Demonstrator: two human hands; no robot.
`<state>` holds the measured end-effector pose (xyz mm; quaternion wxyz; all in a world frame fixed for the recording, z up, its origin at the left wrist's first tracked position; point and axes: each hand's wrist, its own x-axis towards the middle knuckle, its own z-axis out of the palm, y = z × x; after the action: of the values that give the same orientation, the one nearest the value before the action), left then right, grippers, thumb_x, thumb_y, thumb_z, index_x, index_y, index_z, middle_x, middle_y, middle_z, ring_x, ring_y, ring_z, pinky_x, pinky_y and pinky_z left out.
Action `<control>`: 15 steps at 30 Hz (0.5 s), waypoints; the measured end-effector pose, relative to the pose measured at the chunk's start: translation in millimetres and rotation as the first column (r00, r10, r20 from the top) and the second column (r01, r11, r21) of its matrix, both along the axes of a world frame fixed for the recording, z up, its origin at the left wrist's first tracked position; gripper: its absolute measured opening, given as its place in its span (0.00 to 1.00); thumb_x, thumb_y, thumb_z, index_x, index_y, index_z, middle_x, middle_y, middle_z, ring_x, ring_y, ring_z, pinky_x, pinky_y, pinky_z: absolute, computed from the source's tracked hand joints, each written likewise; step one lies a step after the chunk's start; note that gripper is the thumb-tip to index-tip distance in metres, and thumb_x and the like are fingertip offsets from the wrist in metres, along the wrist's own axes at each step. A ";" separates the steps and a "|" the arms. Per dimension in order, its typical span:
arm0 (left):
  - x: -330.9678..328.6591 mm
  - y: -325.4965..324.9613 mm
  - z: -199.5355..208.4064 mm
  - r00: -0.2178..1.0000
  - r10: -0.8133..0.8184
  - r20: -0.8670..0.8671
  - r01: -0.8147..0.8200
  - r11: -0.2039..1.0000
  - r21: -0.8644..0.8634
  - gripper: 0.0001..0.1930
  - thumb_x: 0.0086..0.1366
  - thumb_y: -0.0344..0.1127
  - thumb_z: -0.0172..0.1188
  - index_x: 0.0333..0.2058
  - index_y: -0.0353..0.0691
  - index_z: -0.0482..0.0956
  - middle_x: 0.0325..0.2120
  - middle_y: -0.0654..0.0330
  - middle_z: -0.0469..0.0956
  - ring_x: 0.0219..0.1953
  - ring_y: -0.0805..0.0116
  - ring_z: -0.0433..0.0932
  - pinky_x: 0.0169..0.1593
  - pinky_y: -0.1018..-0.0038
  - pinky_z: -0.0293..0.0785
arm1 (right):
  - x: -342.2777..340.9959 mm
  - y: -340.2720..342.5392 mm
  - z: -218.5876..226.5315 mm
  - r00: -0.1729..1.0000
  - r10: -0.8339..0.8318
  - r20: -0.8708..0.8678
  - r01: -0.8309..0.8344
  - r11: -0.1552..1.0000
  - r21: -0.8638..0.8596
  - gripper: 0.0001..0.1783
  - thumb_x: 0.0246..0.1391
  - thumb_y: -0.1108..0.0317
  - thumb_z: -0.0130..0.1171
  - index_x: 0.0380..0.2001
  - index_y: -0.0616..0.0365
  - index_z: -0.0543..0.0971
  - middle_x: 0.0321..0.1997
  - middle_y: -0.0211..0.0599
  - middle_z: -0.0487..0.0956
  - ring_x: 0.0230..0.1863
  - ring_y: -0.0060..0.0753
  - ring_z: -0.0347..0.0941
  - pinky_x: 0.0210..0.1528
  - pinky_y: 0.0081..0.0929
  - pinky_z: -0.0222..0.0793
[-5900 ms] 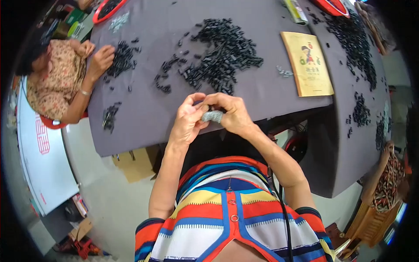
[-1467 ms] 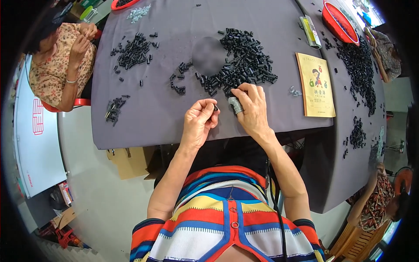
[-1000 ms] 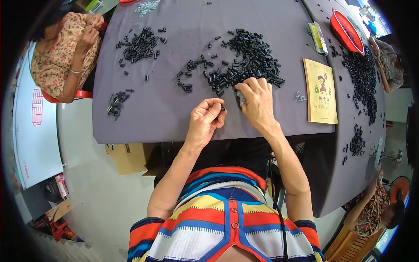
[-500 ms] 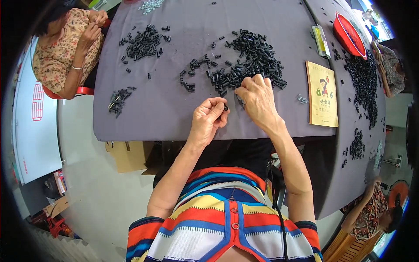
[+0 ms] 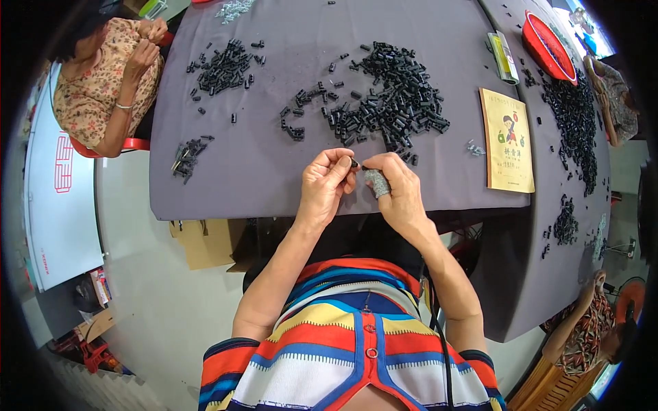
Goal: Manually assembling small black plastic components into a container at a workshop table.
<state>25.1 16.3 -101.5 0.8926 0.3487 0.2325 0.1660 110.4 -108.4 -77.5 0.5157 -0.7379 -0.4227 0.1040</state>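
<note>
Between the thumb and fingertips of my left hand [image 5: 325, 181] is a small black cylindrical piece [image 5: 354, 164], held over the near edge of the table. My right hand [image 5: 399, 190] is close beside it, its thumb and index finger pinched on another small black piece [image 5: 364, 168]. A grey wrapping [image 5: 377, 183] covers the right thumb. Just beyond both hands lies a large heap of black cylindrical pieces [image 5: 404, 96]. An arc of loose black pieces [image 5: 296, 123] lies to the left of that heap.
Farther left are a smaller black pile [image 5: 226, 68] and a cluster of thin pieces [image 5: 186, 161]. To the right lie a yellow booklet [image 5: 508, 140], small clear pieces [image 5: 474, 148] and a red basket [image 5: 548, 46]. Other people sit at the left and right sides.
My right hand has drawn back from the large heap toward my left hand, now pinching a small black piece. My left hand has stayed nearly in place with its piece.
</note>
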 end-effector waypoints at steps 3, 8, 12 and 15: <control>0.8 -1.7 3.4 1.000 0.005 -0.025 -0.005 1.000 0.009 0.05 0.63 0.29 0.54 0.37 0.35 0.73 0.26 0.60 0.75 0.22 0.79 0.71 0.25 0.84 0.67 | -9.1 -1.6 -10.4 0.967 -0.104 -0.231 0.111 0.994 0.016 0.19 0.34 0.90 0.50 0.33 0.62 0.73 0.31 0.42 0.74 0.31 0.41 0.74 0.33 0.29 0.70; 1.2 -4.3 -0.6 0.999 0.019 -0.029 -0.017 0.998 0.063 0.05 0.62 0.29 0.55 0.36 0.35 0.74 0.25 0.63 0.74 0.22 0.80 0.71 0.24 0.84 0.67 | -8.9 -0.8 -8.9 0.974 -0.108 -0.197 0.117 0.993 0.035 0.16 0.37 0.89 0.54 0.32 0.62 0.74 0.30 0.39 0.75 0.29 0.34 0.74 0.31 0.25 0.70; 1.7 -9.9 -2.9 0.997 0.032 -0.064 -0.017 0.972 0.232 0.05 0.62 0.28 0.55 0.36 0.34 0.75 0.25 0.65 0.74 0.22 0.81 0.71 0.24 0.85 0.67 | -8.9 0.1 -11.9 0.974 -0.127 -0.188 0.142 0.987 0.069 0.16 0.37 0.89 0.55 0.32 0.62 0.74 0.30 0.39 0.75 0.29 0.33 0.74 0.31 0.24 0.70; 1.9 -11.4 0.1 0.996 0.037 -0.081 -0.015 0.968 0.252 0.06 0.62 0.28 0.55 0.37 0.34 0.75 0.25 0.65 0.75 0.23 0.81 0.71 0.25 0.85 0.68 | -8.5 -0.5 -16.0 0.978 -0.128 -0.166 0.144 0.985 0.090 0.16 0.36 0.90 0.55 0.31 0.63 0.74 0.30 0.38 0.75 0.29 0.32 0.74 0.31 0.24 0.71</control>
<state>27.0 4.8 -101.4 0.8284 0.4625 0.2521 0.1907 101.9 -108.8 -93.5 0.5905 -0.7275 -0.3332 0.1055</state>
